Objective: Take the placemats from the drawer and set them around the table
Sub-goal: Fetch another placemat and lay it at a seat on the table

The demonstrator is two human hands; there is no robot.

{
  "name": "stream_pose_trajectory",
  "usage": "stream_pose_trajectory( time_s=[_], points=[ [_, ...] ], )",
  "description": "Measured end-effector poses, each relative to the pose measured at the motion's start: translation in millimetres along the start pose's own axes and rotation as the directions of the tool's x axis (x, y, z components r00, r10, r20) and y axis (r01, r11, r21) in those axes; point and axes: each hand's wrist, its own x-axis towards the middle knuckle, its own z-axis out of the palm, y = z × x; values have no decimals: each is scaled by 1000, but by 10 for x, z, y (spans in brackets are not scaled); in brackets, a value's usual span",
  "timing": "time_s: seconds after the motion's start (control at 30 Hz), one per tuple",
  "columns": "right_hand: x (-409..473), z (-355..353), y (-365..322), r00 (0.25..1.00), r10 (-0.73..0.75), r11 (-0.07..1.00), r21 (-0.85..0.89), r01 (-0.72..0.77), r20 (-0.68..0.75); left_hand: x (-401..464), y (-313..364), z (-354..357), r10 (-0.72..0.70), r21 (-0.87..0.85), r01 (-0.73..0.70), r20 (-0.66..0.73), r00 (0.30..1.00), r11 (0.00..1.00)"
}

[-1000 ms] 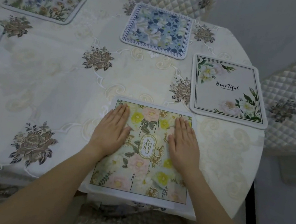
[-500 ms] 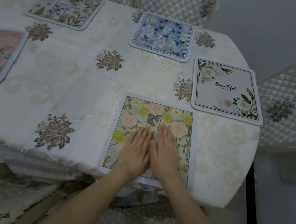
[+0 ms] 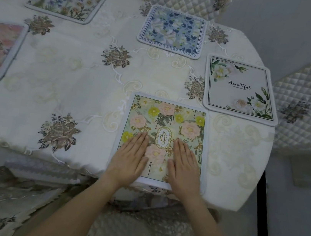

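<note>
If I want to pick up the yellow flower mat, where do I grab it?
Pinch the near edge of the yellow flower mat, coming from the table's front. That edge seems to stick out past the tabletop, so fingers can slip underneath; the rest lies flat. Both the left hand and right hand rest on it.

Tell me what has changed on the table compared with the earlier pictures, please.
The left hand and right hand, side by side half a second ago, have spread apart again across the yellow-and-pink floral square placemat, both lying flat with straight fingers. The mat now lies further onto the cream embroidered tablecloth. The four other placemats stayed put.
</note>
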Motion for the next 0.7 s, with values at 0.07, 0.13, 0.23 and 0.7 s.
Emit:
stream_pose_trajectory(
  time_s=[0.07,0.13,0.23,0.7],
  points=[
    [-59,-27,123,1000,19,1000,1,-19,3,-88,-149,-38,-4,-6,4,1,1000,1000],
    [-108,-41,209,999,34,999,-18,-34,-5,-145,-245,-52,-4,-2,4,-4,1000,1000],
    [-135,-49,244,999,47,998,-30,-48,-15,-175,-282,-43,-14,-15,14,-6,1000,1000],
    [-212,-969,-206,996,65,972,224,-78,66,-291,113,-1002,-123,-192,116,-24,992,975]
  ],
)
